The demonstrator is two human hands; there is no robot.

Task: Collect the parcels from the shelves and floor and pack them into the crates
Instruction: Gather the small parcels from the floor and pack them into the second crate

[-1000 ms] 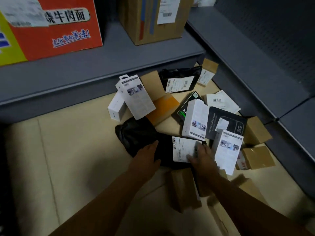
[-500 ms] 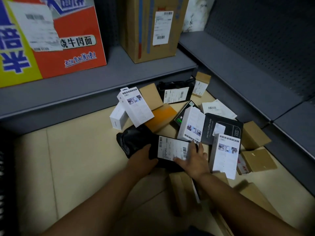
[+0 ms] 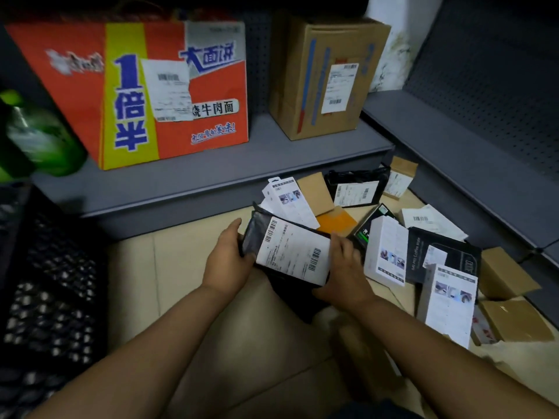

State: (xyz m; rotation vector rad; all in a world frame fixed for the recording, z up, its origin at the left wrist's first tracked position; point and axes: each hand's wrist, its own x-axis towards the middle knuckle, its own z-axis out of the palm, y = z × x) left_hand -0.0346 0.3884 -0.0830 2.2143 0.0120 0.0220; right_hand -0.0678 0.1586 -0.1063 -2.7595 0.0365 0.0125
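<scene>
Parcel in hand: I have a black poly mailer (image 3: 290,252) with a white shipping label, lifted clear of the cream floor (image 3: 181,267) and held between both hands in front of me. My left hand (image 3: 228,261) grips its left short end, thumb curled over the top edge and fingers wrapped beneath; my right hand (image 3: 344,276) pinches the right end the same way, thumb on top near the label corner. Both sets of fingers are closed round the mailer, not loose.

What the next move turns on, as I judge it, is where the crate lies. The black mesh crate (image 3: 51,285) sits low at my far left, well apart from the mailer and beyond the left hand. The mailer's long axis runs left to right, tilted a little down toward the right, so its left end already points at the crate. The left hand is the nearer one and would lead the swing across.

To my right, the other parcels remain heaped on the floor: white cartons (image 3: 385,252), brown boxes (image 3: 508,273), a black carton (image 3: 444,258). On the grey shelf (image 3: 211,164) stand an orange printed bag (image 3: 169,95) and a tall cardboard box (image 3: 323,77), not yet collected.
</scene>
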